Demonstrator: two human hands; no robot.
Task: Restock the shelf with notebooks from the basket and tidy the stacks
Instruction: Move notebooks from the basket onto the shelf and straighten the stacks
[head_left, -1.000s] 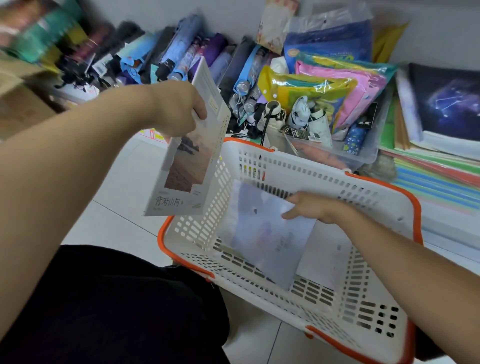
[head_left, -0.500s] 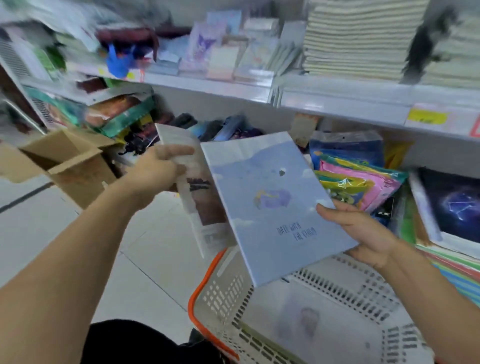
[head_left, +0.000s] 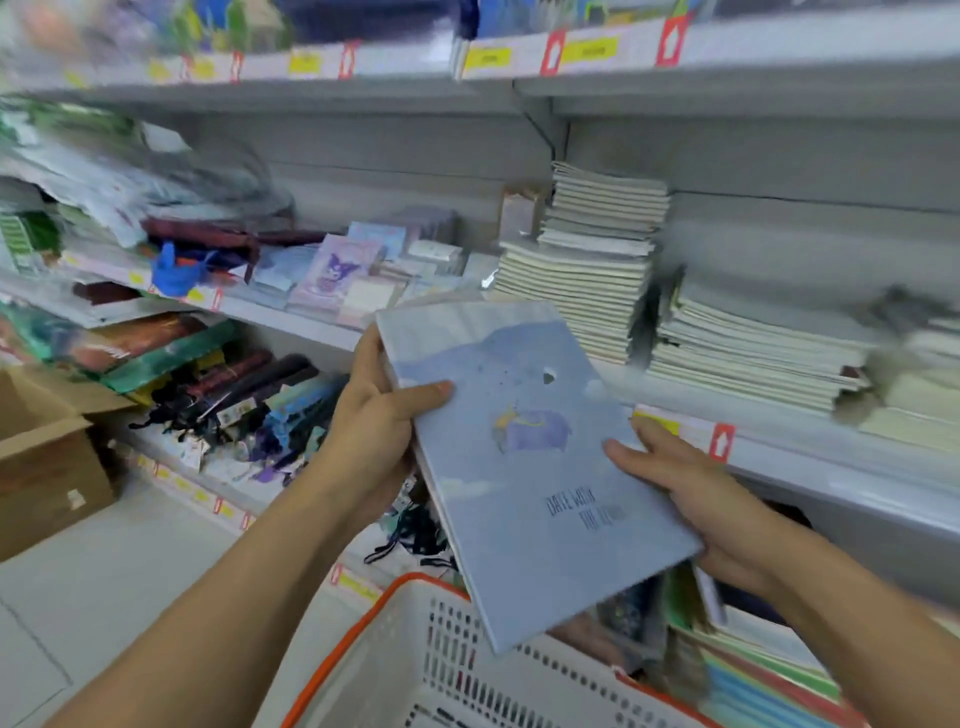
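Note:
Both hands hold notebooks in front of the shelf. A pale blue notebook (head_left: 524, 467) with a small purple drawing lies on top, and another notebook is mostly hidden under it. My left hand (head_left: 379, 415) grips their left edge, thumb on the blue cover. My right hand (head_left: 691, 493) holds the right edge, thumb on top and fingers beneath. The white basket with an orange rim (head_left: 452, 649) sits below them. Stacks of pale notebooks (head_left: 597, 270) stand on the middle shelf (head_left: 779, 441) just behind.
A cardboard box (head_left: 47, 457) stands on the floor at left. Folded umbrellas (head_left: 249, 405) fill the low shelf. Small notepads (head_left: 337, 275) and pouches lie on the middle shelf at left. Colourful exercise books (head_left: 753, 675) are piled at lower right.
The view has risen from the basket to the shelves. My right hand lifted the blue notebook out of the basket and brought it over the one in my left hand; both hands hold them together.

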